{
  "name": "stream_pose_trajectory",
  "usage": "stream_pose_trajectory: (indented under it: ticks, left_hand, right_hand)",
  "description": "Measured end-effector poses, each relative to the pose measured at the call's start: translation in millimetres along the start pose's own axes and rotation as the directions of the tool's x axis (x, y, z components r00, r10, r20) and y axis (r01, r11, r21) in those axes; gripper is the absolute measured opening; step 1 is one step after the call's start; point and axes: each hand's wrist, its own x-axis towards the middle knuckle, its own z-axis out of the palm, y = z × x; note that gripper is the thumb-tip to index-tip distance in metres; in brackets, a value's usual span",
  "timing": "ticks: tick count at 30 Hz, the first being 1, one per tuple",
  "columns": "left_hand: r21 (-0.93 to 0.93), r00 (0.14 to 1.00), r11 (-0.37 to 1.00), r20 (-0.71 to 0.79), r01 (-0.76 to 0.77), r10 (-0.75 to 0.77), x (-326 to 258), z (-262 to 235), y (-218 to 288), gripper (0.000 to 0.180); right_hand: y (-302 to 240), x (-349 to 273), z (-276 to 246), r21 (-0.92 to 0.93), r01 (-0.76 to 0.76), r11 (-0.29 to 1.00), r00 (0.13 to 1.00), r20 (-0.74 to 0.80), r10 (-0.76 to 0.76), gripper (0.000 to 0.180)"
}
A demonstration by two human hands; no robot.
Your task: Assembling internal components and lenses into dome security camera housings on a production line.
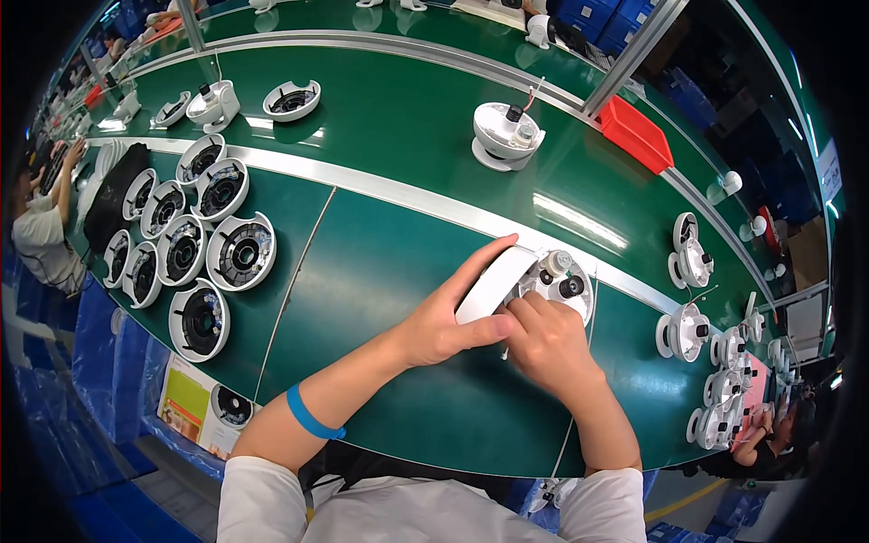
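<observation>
My left hand [436, 324] grips a white rounded housing cover [496, 288], thumb along its near edge and fingers along the far side. Tilted on edge, the cover stands beside a white camera body [584, 306] that carries a dark lens and a clear round part. Between these two pieces, my right hand [549, 337] is closed with fingertips pressed together; whatever they pinch is hidden behind the knuckles. A short pale end [504, 354] pokes out below those fingers. A blue band [312, 416] circles my left forearm.
Several white covers with black rings [242, 253] lie at the left. White camera units [683, 331] crowd the right end. Past a metal strip, a green belt surface carries another camera unit [507, 136]. A red bin [635, 136] sits at the far rail. Co-workers sit at both ends.
</observation>
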Motion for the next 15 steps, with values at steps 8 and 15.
stream_pose_trajectory:
  ticks: [8,15]
  left_hand:
    - [-0.018,0.998,1.000,0.063,0.016,-0.015,-2.1,-8.8,8.2,0.109]
    - [-0.308,0.996,0.951,-0.061,0.041,-0.062,-2.7,-23.9,2.5,0.085]
  right_hand:
    - [5.1,5.3,7.3,0.007,-0.052,0.999,0.996,-0.068,0.053,0.021]
    - [-3.1,23.0,-7.4,0.506,-0.233,0.831,0.964,0.006,0.267,0.027]
